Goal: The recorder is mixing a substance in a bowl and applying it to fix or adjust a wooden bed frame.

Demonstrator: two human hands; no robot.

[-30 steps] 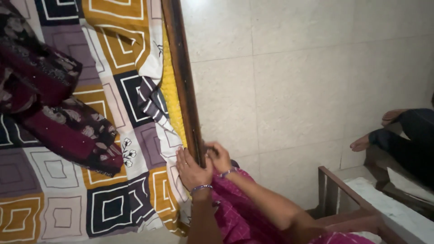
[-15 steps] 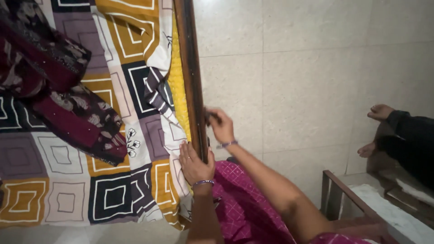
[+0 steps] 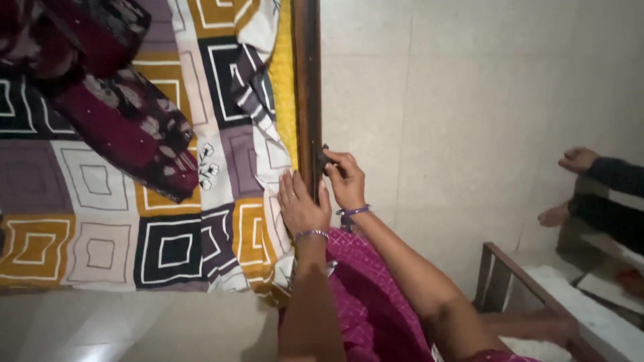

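The person is leaning over the bed edge, with the left hand [image 3: 300, 204] lying flat and open, pressing on the patterned bedsheet [image 3: 168, 221] right beside the wooden bed rail [image 3: 307, 80]. The right hand [image 3: 345, 177] is curling closed around a small dark object [image 3: 324, 159] at the rail's outer side, against the tiled floor [image 3: 469, 100]. A maroon printed cloth [image 3: 127, 127] is lying crumpled further up the sheet. Someone else's bare feet [image 3: 577, 159] are resting nearby.
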